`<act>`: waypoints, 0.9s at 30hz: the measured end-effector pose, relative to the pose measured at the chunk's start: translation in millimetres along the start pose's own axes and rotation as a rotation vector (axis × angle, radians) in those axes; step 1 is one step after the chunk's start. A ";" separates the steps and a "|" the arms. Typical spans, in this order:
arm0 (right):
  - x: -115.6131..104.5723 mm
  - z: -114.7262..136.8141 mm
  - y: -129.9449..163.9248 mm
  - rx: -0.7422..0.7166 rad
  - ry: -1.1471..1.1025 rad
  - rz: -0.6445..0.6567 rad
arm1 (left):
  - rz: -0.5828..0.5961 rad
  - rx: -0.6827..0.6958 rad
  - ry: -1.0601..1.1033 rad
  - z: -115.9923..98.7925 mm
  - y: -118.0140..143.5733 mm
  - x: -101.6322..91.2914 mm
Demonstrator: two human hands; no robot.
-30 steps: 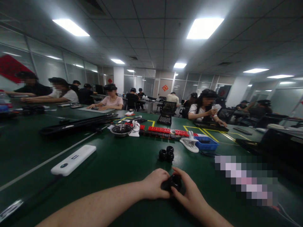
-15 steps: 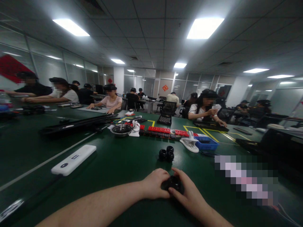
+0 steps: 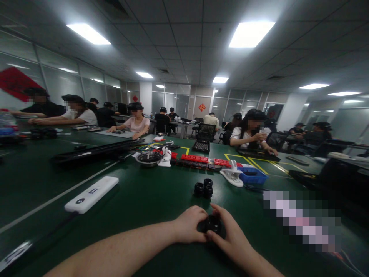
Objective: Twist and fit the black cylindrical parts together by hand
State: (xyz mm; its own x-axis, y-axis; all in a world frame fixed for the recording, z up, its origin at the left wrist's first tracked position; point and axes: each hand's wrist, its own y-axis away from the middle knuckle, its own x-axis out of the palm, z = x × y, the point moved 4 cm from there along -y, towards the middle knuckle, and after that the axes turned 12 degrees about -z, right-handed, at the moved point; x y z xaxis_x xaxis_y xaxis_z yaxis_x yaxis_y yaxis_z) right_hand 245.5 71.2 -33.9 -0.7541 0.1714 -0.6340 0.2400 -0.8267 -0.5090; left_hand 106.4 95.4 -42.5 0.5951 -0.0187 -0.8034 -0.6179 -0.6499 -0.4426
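Note:
My left hand (image 3: 188, 225) and my right hand (image 3: 232, 234) meet near the front of the green table (image 3: 138, 200), both closed around a small round black part (image 3: 212, 224). Most of that part is hidden by my fingers. A short way beyond my hands, a cluster of three similar black round parts (image 3: 203, 188) stands on the table, apart from both hands.
A white flat device (image 3: 91, 194) lies to the left. Farther back are a white clip (image 3: 231, 175), a blue tray (image 3: 252, 175), red strips (image 3: 198, 158), a dark bowl (image 3: 148, 158) and a long black bar (image 3: 98, 151). Other people sit at tables behind.
My hands stay together on the black part, with the fingers shifting slightly around it. The view has tilted a little; nothing on the table has moved.

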 end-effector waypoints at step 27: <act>1.6 0.1 2.0 -0.033 -0.041 0.035 | -0.020 0.000 0.014 0.1 0.3 0.4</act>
State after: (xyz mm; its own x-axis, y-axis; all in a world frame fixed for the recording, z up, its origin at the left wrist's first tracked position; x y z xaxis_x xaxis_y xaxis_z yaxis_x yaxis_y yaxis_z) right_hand 244.7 69.8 -35.8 -0.7691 0.1200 -0.6278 0.2865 -0.8133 -0.5065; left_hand 106.4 95.3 -43.0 0.6145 -0.0157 -0.7888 -0.6057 -0.6500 -0.4589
